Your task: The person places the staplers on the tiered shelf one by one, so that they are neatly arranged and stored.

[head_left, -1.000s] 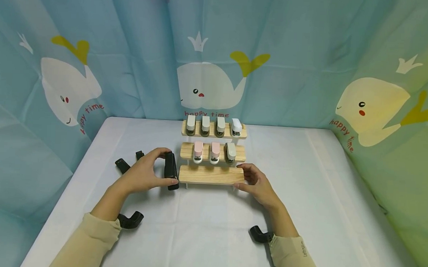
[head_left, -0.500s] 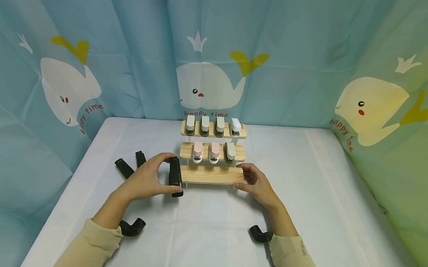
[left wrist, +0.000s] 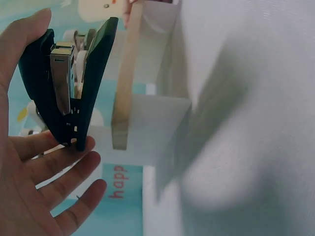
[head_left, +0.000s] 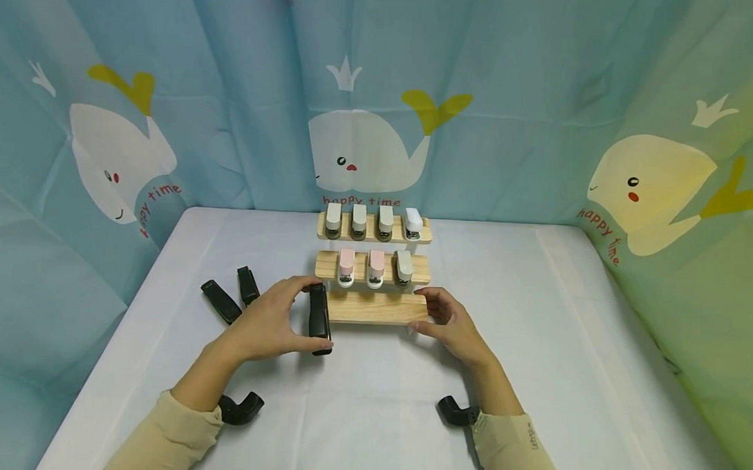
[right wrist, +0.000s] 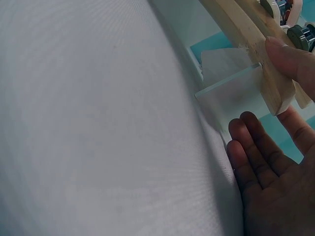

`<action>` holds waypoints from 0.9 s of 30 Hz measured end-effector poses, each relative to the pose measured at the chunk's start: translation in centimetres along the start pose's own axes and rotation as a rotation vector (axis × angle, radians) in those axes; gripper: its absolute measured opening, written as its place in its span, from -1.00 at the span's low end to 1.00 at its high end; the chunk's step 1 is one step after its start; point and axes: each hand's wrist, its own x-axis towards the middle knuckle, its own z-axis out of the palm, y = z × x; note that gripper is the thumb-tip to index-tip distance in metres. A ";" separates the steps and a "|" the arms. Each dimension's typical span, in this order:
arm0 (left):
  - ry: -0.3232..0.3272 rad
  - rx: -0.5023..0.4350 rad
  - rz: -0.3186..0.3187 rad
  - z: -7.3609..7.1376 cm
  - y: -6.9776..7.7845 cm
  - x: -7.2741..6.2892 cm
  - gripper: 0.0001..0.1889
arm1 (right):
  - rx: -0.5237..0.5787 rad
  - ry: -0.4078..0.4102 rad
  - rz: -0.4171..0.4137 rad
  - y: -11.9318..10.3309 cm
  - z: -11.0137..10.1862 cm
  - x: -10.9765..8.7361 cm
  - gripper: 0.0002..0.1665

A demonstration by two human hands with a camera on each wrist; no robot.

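A full-size black stapler point(head_left: 319, 317) is held by its two ends between the thumb and fingers of my left hand point(head_left: 266, 328). In the left wrist view the stapler point(left wrist: 88, 83) appears apart from the wooden plank point(left wrist: 127, 83); in the head view it covers the left end of the bottom plank point(head_left: 377, 308). My right hand point(head_left: 453, 326) grips the right end of that plank. In the right wrist view the thumb lies on the plank point(right wrist: 273, 88) and an index finger is at its far side, the other fingers curling below.
Small pink staplers point(head_left: 376, 268) and a grey-green stapler point(head_left: 404, 268) stand on the middle plank. Several pale ones, including a white stapler point(head_left: 413, 224), line the top plank. Two more black staplers point(head_left: 221, 301) lie on the white table point(head_left: 370, 414) at left. A whale-print curtain point(head_left: 510, 157) hangs behind.
My left hand has carried the black stapler to the right and slightly nearer the front, over the bottom plank's left end in view. The right hand stays at the plank.
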 end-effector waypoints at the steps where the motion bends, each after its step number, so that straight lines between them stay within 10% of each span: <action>1: 0.001 0.010 0.007 0.1 0.1 0.0 0.15 | 0.003 -0.001 0.001 0.0 0.0 0.0 -0.32; 27: 0.096 0.174 0.183 3.4 1.2 1.1 0.12 | -0.001 -0.008 0.005 -0.2 0.0 0.0 -0.32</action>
